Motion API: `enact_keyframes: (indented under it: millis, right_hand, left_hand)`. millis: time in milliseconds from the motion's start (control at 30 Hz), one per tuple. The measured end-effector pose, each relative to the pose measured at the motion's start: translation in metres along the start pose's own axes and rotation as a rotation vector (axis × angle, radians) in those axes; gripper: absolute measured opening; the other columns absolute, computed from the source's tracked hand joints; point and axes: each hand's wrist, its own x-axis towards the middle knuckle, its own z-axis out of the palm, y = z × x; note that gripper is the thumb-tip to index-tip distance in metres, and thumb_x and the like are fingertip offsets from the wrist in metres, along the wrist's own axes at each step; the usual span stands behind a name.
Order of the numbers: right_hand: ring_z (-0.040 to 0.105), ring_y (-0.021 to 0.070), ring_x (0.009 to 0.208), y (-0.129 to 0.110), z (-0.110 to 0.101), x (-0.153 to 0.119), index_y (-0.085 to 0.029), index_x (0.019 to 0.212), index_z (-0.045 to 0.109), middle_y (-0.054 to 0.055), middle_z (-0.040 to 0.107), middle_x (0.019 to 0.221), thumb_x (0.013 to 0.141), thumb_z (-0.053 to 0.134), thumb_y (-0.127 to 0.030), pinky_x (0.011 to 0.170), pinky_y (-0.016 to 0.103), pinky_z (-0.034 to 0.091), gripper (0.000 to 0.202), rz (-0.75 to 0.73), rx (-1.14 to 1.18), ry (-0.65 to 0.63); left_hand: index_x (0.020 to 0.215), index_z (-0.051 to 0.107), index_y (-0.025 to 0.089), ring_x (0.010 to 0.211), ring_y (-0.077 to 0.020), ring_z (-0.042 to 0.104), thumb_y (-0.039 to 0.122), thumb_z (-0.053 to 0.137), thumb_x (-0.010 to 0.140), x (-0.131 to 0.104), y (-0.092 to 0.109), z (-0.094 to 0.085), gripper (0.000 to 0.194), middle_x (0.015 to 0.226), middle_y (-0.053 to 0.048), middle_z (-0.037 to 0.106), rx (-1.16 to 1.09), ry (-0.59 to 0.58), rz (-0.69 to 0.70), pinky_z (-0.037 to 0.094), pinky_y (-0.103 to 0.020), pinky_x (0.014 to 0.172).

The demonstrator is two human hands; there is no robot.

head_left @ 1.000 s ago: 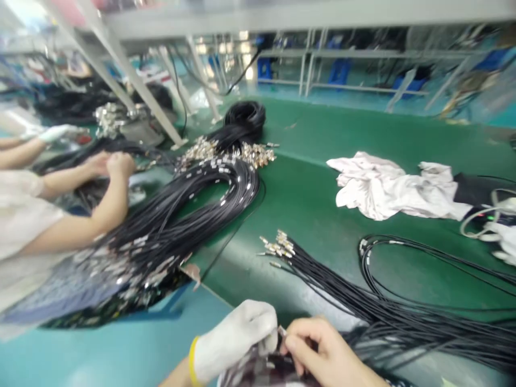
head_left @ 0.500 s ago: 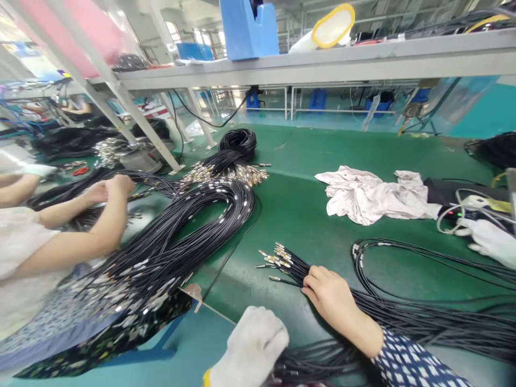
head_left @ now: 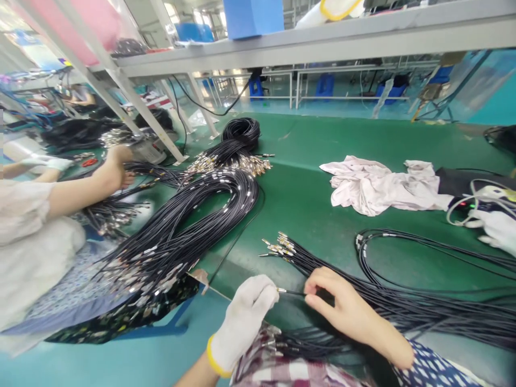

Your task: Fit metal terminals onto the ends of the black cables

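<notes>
A thin black cable (head_left: pixel 293 292) with a metal end is stretched between my two hands. My left hand (head_left: pixel 249 309), in a white glove with a yellow cuff, pinches it at its metal tip. On the right, my bare right hand (head_left: pixel 342 309) grips the same cable between thumb and fingers. Just behind lies a bundle of black cables (head_left: pixel 318 260), its metal ends pointing left. More cables (head_left: pixel 310 344) rest near my lap, over a checked cloth (head_left: pixel 290 372), partly hidden by my right arm.
A looped cable bundle (head_left: pixel 242 199) and a coil (head_left: pixel 241 131) lie on the green table (head_left: pixel 296 209). A crumpled pale cloth (head_left: pixel 374 185) is at the right, near a white glove (head_left: pixel 497 228). A co-worker's arm (head_left: pixel 86 188) reaches over cables at left. A shelf (head_left: pixel 322 45) spans the back.
My left hand has risen and now pinches a cable end. My right hand has come off the top of the bundle and holds one cable. The co-worker's arm has shifted.
</notes>
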Motion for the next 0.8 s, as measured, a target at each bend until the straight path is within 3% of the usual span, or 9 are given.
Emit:
enact_keyframes:
  millis: [133,267,400,567,800]
  right_hand:
    - [0.061,0.0202,0.092,-0.025,0.012,0.006,-0.021,0.100,0.070,0.005,0.071,0.097,0.100,0.053,-0.026,0.088,0.034,0.045,0.018,-0.045,0.054,-0.057]
    - [0.057,0.0144,0.066,-0.036,0.020,0.007,-0.018,0.082,0.068,0.000,0.065,0.070,0.101,0.049,-0.028,0.065,0.025,0.044,0.029,0.123,0.240,-0.244]
    - [0.043,0.0091,0.048,-0.032,0.022,-0.002,-0.016,0.081,0.068,-0.005,0.050,0.053,0.100,0.051,-0.038,0.049,0.020,0.034,0.033,0.289,0.558,-0.399]
    - [0.039,0.0084,0.047,-0.032,0.026,-0.016,-0.014,0.080,0.067,-0.006,0.046,0.052,0.100,0.050,-0.044,0.047,0.019,0.031,0.040,0.346,0.694,-0.398]
    - [0.042,0.0102,0.057,-0.037,0.030,-0.027,-0.017,0.072,0.060,-0.004,0.051,0.062,0.102,0.046,-0.034,0.057,0.022,0.035,0.038,0.267,0.492,-0.296]
  left_hand:
    - [0.066,0.043,0.021,0.073,-0.0167,0.046,0.027,0.043,0.093,-0.013,0.007,-0.001,0.027,0.072,0.001,0.050,-0.090,-0.039,-0.081,0.036,-0.027,0.069]
    - [0.063,0.045,0.020,0.063,-0.0135,0.042,0.026,0.043,0.092,-0.022,0.007,-0.001,0.029,0.064,0.003,0.045,-0.295,-0.117,-0.173,0.035,-0.026,0.063]
    - [0.065,0.052,0.017,0.057,-0.0109,0.038,0.030,0.049,0.089,-0.026,0.001,0.000,0.028,0.061,0.002,0.048,-0.579,-0.274,-0.241,0.031,-0.024,0.055]
    - [0.069,0.054,0.015,0.054,-0.0095,0.037,0.040,0.058,0.088,-0.027,-0.004,0.002,0.032,0.059,0.001,0.051,-0.769,-0.424,-0.296,0.028,-0.023,0.053]
    - [0.069,0.056,0.013,0.052,-0.0097,0.039,0.058,0.061,0.086,-0.028,-0.010,0.006,0.048,0.057,0.000,0.050,-0.855,-0.589,-0.354,0.029,-0.024,0.053]
